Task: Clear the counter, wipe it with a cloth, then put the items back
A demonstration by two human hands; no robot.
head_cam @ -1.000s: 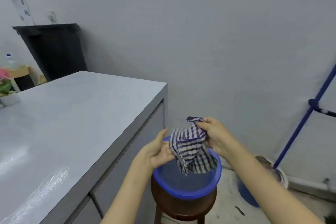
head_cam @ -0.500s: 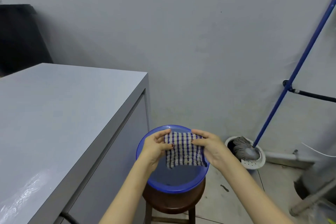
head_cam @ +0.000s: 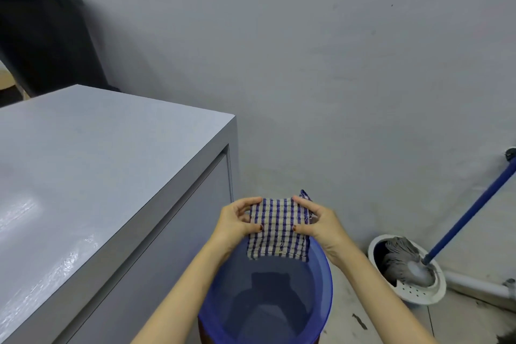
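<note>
Table (head_cam: pixel 83 162), grey with a glossy sheen at its near edge, fills the left side, and its corner ends short of the hands. Behind it against the wall stands a dark shape, possibly a black bin (head_cam: pixel 47 36), though it is too blurred to be sure. The left hand (head_cam: pixel 234 223) pinches the left edge of the checked cloth (head_cam: pixel 279 229), thumb in front and fingers (head_cam: pixel 251 201) curled over the top. The cloth is folded flat, stretched upright between both hands, above the far rim of a blue basin (head_cam: pixel 328 288). The right hand (head_cam: pixel 321 223) pinches the right edge the same way. Further right, on the floor, a grey mop (head_cam: pixel 405 262) with a blue handle rests in a white bucket (head_cam: pixel 418 297).
</note>
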